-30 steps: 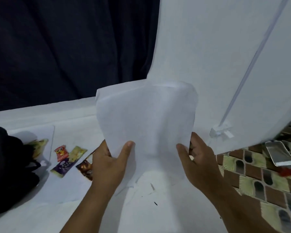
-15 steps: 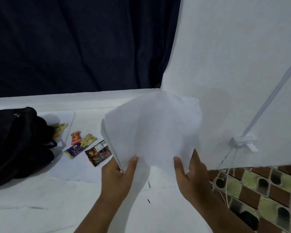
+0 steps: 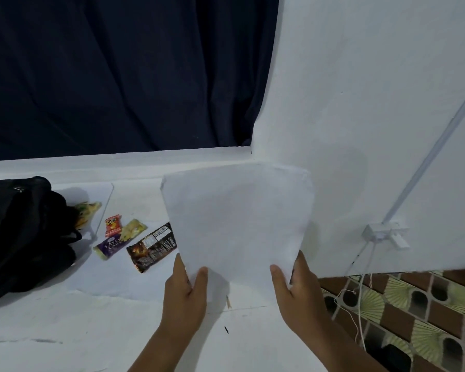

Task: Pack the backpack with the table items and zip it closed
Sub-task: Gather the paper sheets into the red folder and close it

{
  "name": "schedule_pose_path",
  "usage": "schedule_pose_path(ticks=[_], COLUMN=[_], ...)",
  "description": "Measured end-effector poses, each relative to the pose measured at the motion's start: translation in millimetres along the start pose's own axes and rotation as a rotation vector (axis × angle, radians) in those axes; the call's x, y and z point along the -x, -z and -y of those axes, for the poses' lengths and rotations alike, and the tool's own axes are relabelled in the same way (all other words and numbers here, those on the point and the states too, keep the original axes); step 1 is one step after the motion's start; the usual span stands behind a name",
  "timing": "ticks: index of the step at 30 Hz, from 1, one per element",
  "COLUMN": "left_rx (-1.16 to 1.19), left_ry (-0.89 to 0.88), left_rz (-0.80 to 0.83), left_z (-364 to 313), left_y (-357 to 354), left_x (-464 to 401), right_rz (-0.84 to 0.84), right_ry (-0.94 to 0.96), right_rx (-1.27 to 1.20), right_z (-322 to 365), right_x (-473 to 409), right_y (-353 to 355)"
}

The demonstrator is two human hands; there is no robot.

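I hold a stack of white paper sheets [image 3: 238,221] upright above the white table [image 3: 65,331]. My left hand [image 3: 184,296] grips its lower left corner and my right hand [image 3: 297,291] grips its lower right corner. A black backpack [image 3: 22,237] lies at the table's left edge. Snack packets lie between the backpack and the paper: a yellow-green one [image 3: 87,210] against the bag, a small red one [image 3: 112,225], a purple and yellow cake bar [image 3: 120,238] and a brown chocolate wrapper [image 3: 151,247], partly hidden behind the paper.
A dark blue curtain [image 3: 118,76] hangs behind the table. A white wall [image 3: 360,103] rises on the right, with a conduit and a socket box [image 3: 384,233] trailing thin cords. Patterned floor tiles [image 3: 414,318] show at the lower right.
The view has swung left and down, bringing the backpack and snacks further into view. The paper has straightened in my hands, which keep their grip on its lower corners.
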State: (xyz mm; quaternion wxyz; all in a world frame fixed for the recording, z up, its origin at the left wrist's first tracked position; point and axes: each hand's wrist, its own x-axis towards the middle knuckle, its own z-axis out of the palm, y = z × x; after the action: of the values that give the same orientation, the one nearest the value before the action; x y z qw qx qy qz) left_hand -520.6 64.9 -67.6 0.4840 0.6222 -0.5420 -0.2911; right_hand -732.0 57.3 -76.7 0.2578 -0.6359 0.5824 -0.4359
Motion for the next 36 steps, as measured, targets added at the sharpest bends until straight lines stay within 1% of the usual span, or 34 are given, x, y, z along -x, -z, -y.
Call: schedule_pose_path(ticks=[2,5,7,11,14,17,22,23,26,27,28,29,31,33,34,36], left_rx=[0.003,0.022,0.05,0.085,0.044,0.009,-0.053,-0.09,-0.28,-0.378,-0.482,-0.561,-0.624,-0.663,-0.682,-0.686], left_ry=[0.042,0.048,0.087,0.288,0.467,0.505,0.411,0.354,0.054,-0.033,-0.071,-0.077,-0.041,-0.039,-0.075,-0.177], left_rz=[0.02,0.003,0.023,0.124,0.192,0.226,0.275,0.246,0.013,-0.034,-0.035,0.004,0.11,0.167,0.168,0.116], left_z=[4.5,4.9,3.0,9.7,20.1,28.9,28.8,29.1,35.6,40.8,45.4,53.1,67.3,78.4,85.6,91.4], left_y=[-4.6,-3.9,0.2,9.4,13.3,15.6,22.9,24.7,36.2,42.6,49.3,56.5,67.8,74.8,77.1,79.4], left_x=[1.0,1.7,-0.5,-4.2,-0.4,6.2,8.9,9.4,7.2,4.0,0.0,-4.5,-11.0,-14.3,-16.0,-20.2], right_rz=[0.064,0.061,0.052,0.124,0.16,0.16,0.129,0.126,0.128,0.13,0.131,0.131,0.129,0.124,0.126,0.117], right_ry=[-0.036,-0.022,-0.04,-0.192,-0.23,-0.219,-0.119,-0.091,-0.026,-0.012,-0.003,-0.001,0.007,0.009,0.004,-0.019], right_rx=[-0.003,-0.02,-0.048,-0.103,-0.083,-0.01,0.046,0.064,0.105,0.109,0.117,0.13,0.152,0.146,0.142,0.157], right_z=[-5.9,-2.6,-3.2,-17.6,-32.4,-43.9,-41.5,-40.9,-40.3,-40.0,-39.8,-39.8,-38.8,-37.3,-36.3,-37.3], right_x=[2.6,1.3,-3.4,-8.7,-3.3,-0.1,6.0,8.4,13.9,14.6,14.8,14.6,14.5,15.3,15.4,14.9], right_y=[-2.3,3.1,6.0,-1.4,-11.0,-14.7,-13.9,-13.9,-14.7,-15.2,-15.6,-16.1,-16.8,-17.0,-16.8,-17.8])
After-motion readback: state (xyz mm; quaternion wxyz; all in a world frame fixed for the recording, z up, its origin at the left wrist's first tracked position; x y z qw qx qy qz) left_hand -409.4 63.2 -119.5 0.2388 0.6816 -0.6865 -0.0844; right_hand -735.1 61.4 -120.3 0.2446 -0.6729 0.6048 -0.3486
